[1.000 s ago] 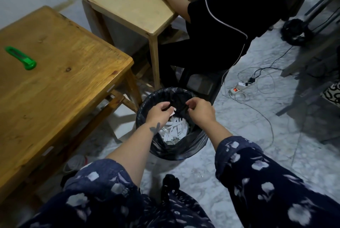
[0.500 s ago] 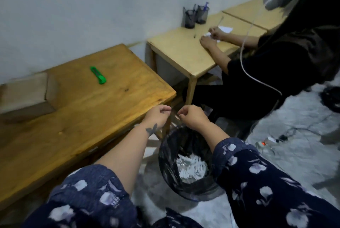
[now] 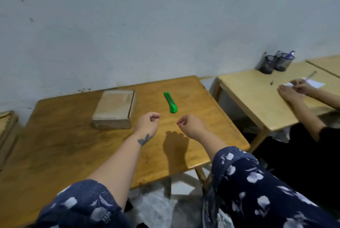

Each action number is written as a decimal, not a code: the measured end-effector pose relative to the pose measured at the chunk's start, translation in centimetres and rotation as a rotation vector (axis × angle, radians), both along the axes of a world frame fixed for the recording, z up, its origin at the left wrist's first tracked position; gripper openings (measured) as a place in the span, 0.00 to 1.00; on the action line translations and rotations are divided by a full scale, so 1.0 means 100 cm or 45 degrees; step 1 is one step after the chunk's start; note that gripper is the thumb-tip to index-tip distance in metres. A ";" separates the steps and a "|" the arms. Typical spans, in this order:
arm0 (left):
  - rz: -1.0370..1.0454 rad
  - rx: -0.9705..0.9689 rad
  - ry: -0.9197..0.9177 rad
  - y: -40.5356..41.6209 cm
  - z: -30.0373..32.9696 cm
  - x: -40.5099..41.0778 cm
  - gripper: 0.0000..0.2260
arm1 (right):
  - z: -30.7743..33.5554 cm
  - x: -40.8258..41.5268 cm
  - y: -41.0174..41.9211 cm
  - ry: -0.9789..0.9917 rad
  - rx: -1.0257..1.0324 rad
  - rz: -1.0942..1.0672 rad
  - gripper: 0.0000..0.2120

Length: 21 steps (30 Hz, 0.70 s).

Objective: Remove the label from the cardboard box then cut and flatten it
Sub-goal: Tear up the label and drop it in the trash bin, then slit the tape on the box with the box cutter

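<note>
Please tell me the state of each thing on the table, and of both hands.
cardboard box: closed, uncut, lying flat on the table.
green utility knife: lying on the table, nobody touches it.
left hand: fingers loosely curled, holds nothing.
right hand: fingers loosely curled, seems empty.

Both forearms stretched forward, side by side. Left hand (image 3: 147, 123) and right hand (image 3: 191, 124) near each other, fingers loosely curled, holding nothing. Floral navy sleeves pushed up.

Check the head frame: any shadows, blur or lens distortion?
Head view: dim, soft overall; right hand casts a clear shadow on the table; wide-angle bends the table edges; green cutter and cardboard box still readable.
</note>
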<state>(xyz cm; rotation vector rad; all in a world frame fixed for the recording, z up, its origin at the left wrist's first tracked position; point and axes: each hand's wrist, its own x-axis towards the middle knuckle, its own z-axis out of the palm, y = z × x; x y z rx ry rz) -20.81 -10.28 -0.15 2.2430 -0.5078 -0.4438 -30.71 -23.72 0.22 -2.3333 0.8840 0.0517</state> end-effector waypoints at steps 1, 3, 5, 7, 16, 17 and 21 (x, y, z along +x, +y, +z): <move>0.031 0.014 -0.039 0.005 0.002 0.015 0.10 | 0.000 0.015 -0.001 0.005 0.000 0.010 0.07; 0.094 0.030 -0.126 0.015 0.003 0.043 0.10 | -0.002 0.044 -0.003 0.015 0.020 -0.006 0.08; 0.152 0.065 -0.219 0.024 0.000 0.070 0.10 | -0.007 0.070 -0.007 0.011 0.042 -0.058 0.09; 0.184 0.117 -0.289 0.031 -0.006 0.095 0.10 | -0.015 0.091 -0.011 0.003 0.036 -0.112 0.12; 0.172 0.579 -0.426 0.043 -0.044 0.155 0.25 | -0.054 0.143 -0.050 0.082 -0.035 -0.272 0.20; 0.186 0.625 -0.439 0.042 -0.047 0.156 0.25 | -0.057 0.146 -0.054 0.088 -0.042 -0.261 0.21; 0.252 0.720 -0.520 0.036 -0.051 0.150 0.25 | -0.070 0.156 -0.060 0.059 -0.030 -0.222 0.26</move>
